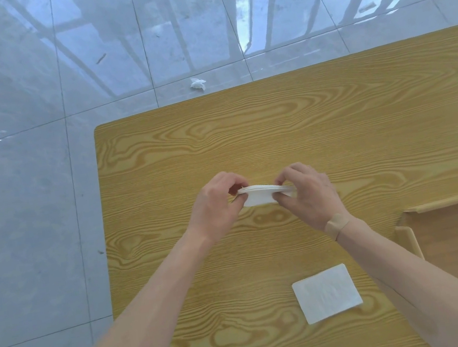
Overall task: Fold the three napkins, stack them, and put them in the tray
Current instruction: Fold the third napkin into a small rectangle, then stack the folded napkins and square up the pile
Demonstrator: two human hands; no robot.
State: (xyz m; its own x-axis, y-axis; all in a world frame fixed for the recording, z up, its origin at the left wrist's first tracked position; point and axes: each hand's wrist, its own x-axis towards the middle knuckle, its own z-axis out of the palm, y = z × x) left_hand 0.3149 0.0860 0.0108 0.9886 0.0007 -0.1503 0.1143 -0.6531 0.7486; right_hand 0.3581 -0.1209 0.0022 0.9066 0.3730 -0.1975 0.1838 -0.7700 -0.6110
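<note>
White paper is curving between both hands above the middle of the wooden worktop (pixel 245 130), so this looks like a fold in progress on one napkin (pixel 257 197). To do it well, I judge the two sides should be brought over level, edges matched before any crease is pressed, with equal pull from each side so the sheet is not skewing.

Going left to right: the left hand (pixel 217 204) is pinching the napkin's left end, thumb under and fingers curled over the top edge. The right hand (pixel 305 192) is mirroring it, nipping the right end between thumb and bent fingers, with a plaster on its wrist. Neither hand is spread.

Nearer the person and further right, a flat napkin (pixel 326 293) is lying on the worktop. The tray (pixel 406 239) is sitting at the right edge, only partly in view; a third napkin is not showing.
</note>
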